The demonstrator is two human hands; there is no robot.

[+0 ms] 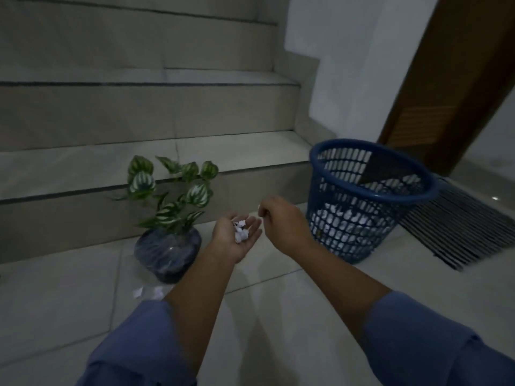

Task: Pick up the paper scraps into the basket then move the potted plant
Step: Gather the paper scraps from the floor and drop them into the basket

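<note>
Blue lattice basket (351, 240) stands upright on the tiled floor (55, 302) at right, near the foot of the stairs (111, 162). White paper (334, 218) shows through its wall, low inside. A dark ribbed mat (459, 235) lies just beside it on the right, below a brown door (446, 93).

Plant (170, 218), with striped green leaves in a dark round pot, sits on the floor at left, against the lowest step and well apart from the basket.

Left hand (237, 238) is held palm up between plant and basket, above the floor, fingers relaxed and nearly straight; a small heap of white scraps (241, 232) lies in the palm. Right hand (281, 218) hangs just beside it, back upward, fingers curled down towards the thumb; whether it pinches anything cannot be told. It is left of the basket, not over it.

Two loose scraps (147, 292) lie on the floor just near the pot. Both forearms are bare below blue sleeves (145, 344).
</note>
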